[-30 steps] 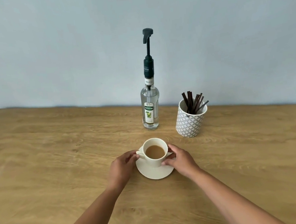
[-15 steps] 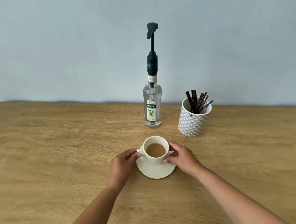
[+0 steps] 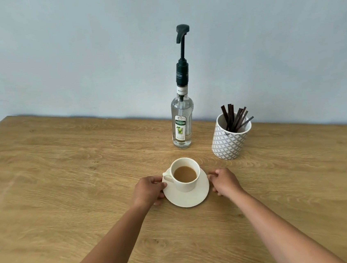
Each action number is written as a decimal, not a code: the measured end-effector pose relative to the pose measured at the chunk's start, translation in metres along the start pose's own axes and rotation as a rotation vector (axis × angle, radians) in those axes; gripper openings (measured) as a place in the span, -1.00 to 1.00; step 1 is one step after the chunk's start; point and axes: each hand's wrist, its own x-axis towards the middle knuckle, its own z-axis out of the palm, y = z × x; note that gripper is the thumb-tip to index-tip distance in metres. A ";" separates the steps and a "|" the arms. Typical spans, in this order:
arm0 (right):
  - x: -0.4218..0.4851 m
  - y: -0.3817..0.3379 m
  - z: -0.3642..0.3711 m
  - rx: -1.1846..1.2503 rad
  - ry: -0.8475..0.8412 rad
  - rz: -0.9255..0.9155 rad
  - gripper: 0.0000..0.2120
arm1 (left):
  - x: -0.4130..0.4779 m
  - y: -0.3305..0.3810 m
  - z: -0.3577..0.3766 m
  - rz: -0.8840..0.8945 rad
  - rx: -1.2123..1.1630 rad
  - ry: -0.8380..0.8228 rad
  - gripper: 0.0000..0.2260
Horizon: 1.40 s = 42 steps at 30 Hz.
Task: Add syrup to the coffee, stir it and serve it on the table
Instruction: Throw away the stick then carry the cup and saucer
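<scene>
A white cup (image 3: 186,185) of milky coffee stands on a white saucer (image 3: 188,199) in the middle of the wooden table (image 3: 67,185). My left hand (image 3: 149,190) curls around the saucer's left rim, its thumb close to the cup's handle. My right hand (image 3: 225,181) rests at the saucer's right rim with its fingers curled; whether it grips or only touches is hard to tell. Behind the cup is a clear syrup bottle (image 3: 182,128) with a tall dark pump. To its right, a patterned white pot (image 3: 230,141) holds several dark stirrers (image 3: 234,117).
A pale blue wall runs along the table's far edge, right behind the bottle and the pot. Bare wood stretches to the left of the cup and in front of it, under my forearms.
My right hand has slid outward from beside the cup to the saucer's right rim. The left hand stays at the left rim. The view has shifted slightly; cup and saucer stay put.
</scene>
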 end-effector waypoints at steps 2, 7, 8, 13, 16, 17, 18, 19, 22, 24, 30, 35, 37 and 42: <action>-0.002 -0.004 0.005 -0.017 -0.004 -0.016 -0.72 | 0.000 0.003 0.001 -0.009 0.015 0.006 -0.86; -0.006 -0.007 0.012 -0.066 -0.009 -0.050 -0.66 | -0.002 0.008 0.004 -0.026 0.029 0.020 -0.85; -0.007 -0.007 0.013 -0.069 -0.008 -0.050 -0.65 | -0.003 0.008 0.005 -0.027 0.030 0.026 -0.85; -0.010 -0.007 0.013 -0.083 -0.004 -0.065 -0.64 | -0.002 0.008 0.006 -0.040 0.013 0.014 -0.85; -0.010 -0.006 0.013 -0.045 -0.001 -0.048 -0.65 | -0.002 0.008 0.005 -0.055 0.001 0.010 -0.86; -0.010 -0.005 0.013 -0.033 0.004 -0.045 -0.66 | -0.002 0.007 0.005 -0.059 -0.006 0.013 -0.87; -0.009 -0.005 0.014 -0.022 0.010 -0.042 -0.67 | -0.002 0.007 0.005 -0.062 -0.014 0.015 -0.87; -0.009 -0.004 0.014 -0.012 0.015 -0.039 -0.67 | -0.003 0.006 0.005 -0.065 -0.025 0.016 -0.88; -0.008 0.000 0.016 0.018 0.015 -0.020 -0.66 | -0.004 0.004 0.005 -0.073 -0.067 0.011 -0.89; -0.007 0.002 0.018 0.051 0.013 -0.012 -0.66 | -0.006 0.004 0.004 -0.079 -0.082 0.012 -0.89; -0.010 0.002 0.019 0.174 -0.001 -0.014 -0.68 | -0.013 0.001 0.002 -0.094 -0.130 0.017 -0.89; -0.010 0.006 0.024 0.283 -0.034 -0.042 -0.67 | -0.022 -0.005 0.001 -0.111 -0.164 0.056 -0.88; -0.010 0.007 0.027 0.320 -0.048 -0.050 -0.67 | -0.026 -0.009 -0.001 -0.114 -0.187 0.070 -0.88; -0.013 0.002 0.038 0.397 -0.117 -0.091 -0.68 | -0.041 -0.019 -0.011 -0.129 -0.256 0.132 -0.89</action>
